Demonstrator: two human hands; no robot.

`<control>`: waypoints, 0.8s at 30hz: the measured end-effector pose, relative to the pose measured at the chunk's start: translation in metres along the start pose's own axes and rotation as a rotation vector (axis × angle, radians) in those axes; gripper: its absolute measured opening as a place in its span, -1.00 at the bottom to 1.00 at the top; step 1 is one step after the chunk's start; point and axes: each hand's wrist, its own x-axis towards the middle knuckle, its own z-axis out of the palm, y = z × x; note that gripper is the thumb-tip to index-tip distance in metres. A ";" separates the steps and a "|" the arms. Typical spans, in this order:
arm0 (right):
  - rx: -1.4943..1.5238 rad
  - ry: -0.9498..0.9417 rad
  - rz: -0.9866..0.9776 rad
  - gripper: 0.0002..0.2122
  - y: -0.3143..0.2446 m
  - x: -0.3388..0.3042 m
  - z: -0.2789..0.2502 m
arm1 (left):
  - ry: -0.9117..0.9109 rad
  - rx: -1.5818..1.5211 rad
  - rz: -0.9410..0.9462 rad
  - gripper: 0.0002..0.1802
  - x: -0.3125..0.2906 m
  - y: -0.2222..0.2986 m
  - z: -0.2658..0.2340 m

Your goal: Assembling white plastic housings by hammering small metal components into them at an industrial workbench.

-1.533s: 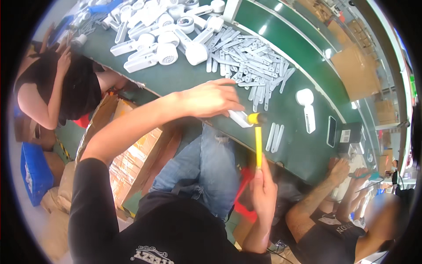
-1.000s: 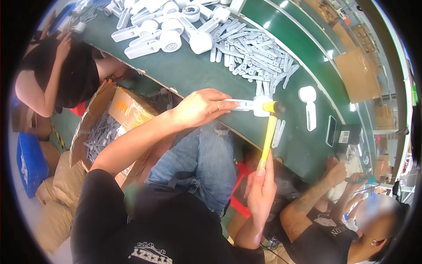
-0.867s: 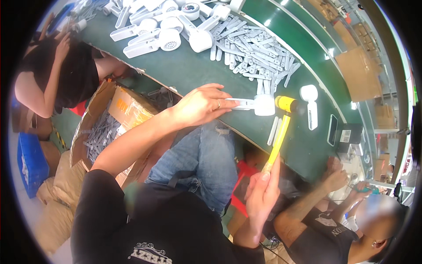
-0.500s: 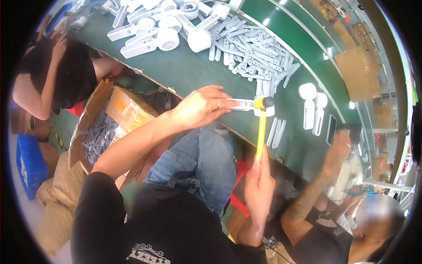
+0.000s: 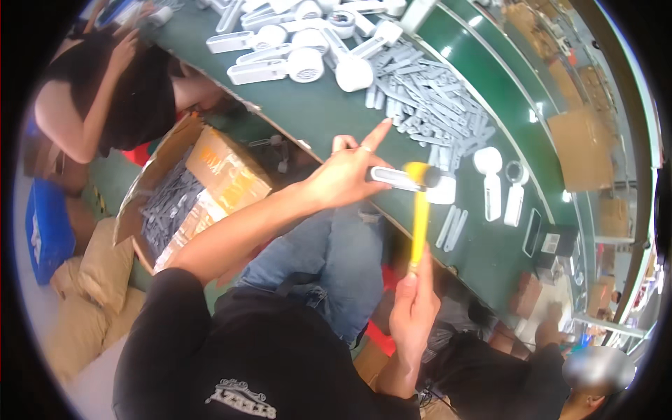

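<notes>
My left hand is closed on the handle of a white shower head, with the index finger stretched out away from it. The round white head of that piece points right, partly behind the tool. My right hand grips the yellow handle of a mallet. Its yellow and black head overlaps the shower head near the neck; whether the two touch I cannot tell. Just right of it, a few slim light-grey strips lie on the green table.
White shower heads are heaped at the back, beside a pile of grey strips. Two more shower heads and a phone lie right. An open carton of grey parts stands left. Co-workers sit on both sides.
My view has shifted. My left index finger has lifted off the shower head, which now slants slightly down to the right. The co-worker's hand at the right has drawn back from beside the phone.
</notes>
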 end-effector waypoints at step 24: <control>0.125 0.484 0.336 -0.32 0.093 0.049 -0.046 | 0.971 0.356 -0.422 -0.38 -0.044 -0.244 -0.322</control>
